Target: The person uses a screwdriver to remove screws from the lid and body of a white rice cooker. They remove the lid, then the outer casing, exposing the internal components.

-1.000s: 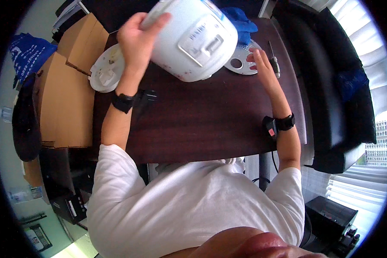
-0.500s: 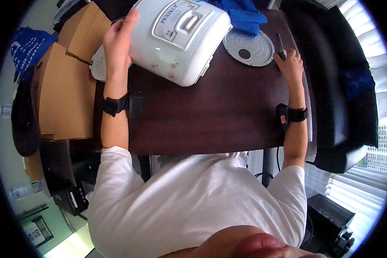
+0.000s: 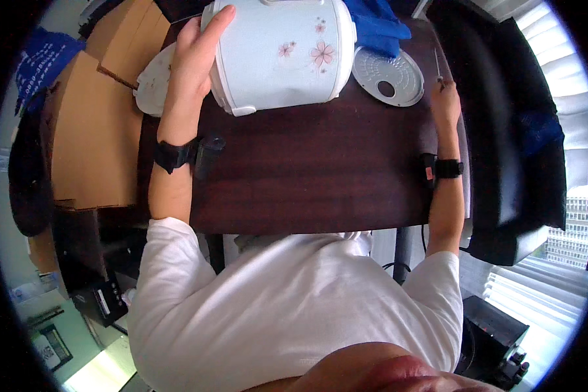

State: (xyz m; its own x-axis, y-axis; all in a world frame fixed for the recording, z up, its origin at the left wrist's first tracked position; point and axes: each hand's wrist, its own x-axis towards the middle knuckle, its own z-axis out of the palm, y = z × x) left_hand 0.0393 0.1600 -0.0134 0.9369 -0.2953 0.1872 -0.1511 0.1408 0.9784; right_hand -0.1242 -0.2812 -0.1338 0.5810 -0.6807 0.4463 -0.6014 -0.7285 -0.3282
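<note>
The table [image 3: 307,170] spreads across the middle, a cardboard box [image 3: 95,137] at its ten o'clock. At twelve, tipped on its side, is the white flowered rice cooker [image 3: 274,78]. A perforated metal disc [image 3: 400,70] lies between one and two. The left hand [image 3: 193,62] grips the cooker's nine-o'clock edge, thumb on its wall; at two, the right hand's [image 3: 445,104] fingers curl around a screwdriver [image 3: 438,64], shaft pointing to twelve.

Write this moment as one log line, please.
left hand: gripping white appliance | right hand: holding screwdriver | perforated disc: on table
</note>
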